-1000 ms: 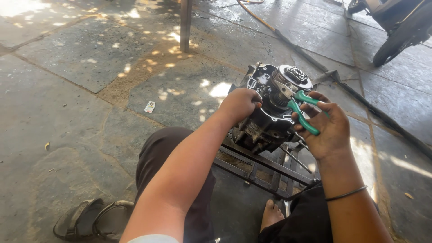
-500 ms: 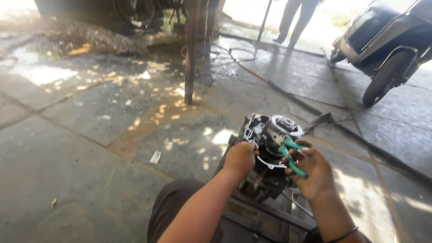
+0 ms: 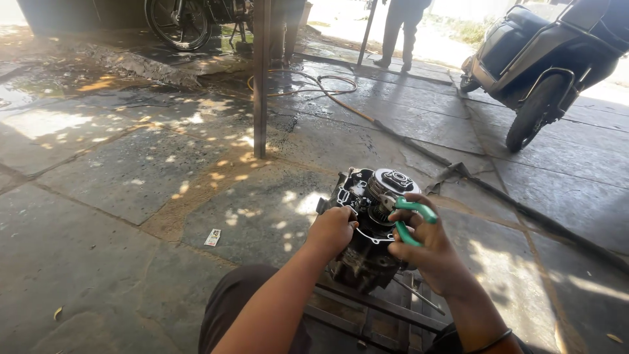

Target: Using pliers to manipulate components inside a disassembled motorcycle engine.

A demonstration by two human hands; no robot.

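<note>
A dark, greasy engine block with an open round housing sits on a metal frame in front of me. My left hand rests against the engine's left side, fingers curled on its casing. In my right hand I grip pliers with green handles; their jaws reach into the round metal part at the engine's top.
A metal post stands on the stone floor ahead. An orange hose snakes behind it. A scooter is parked at the upper right, a motorcycle wheel at the back, and a person's legs beyond.
The camera has tilted up, so the post, scooter and standing person now show. Both hands stay on the engine, the pliers still at its top.
</note>
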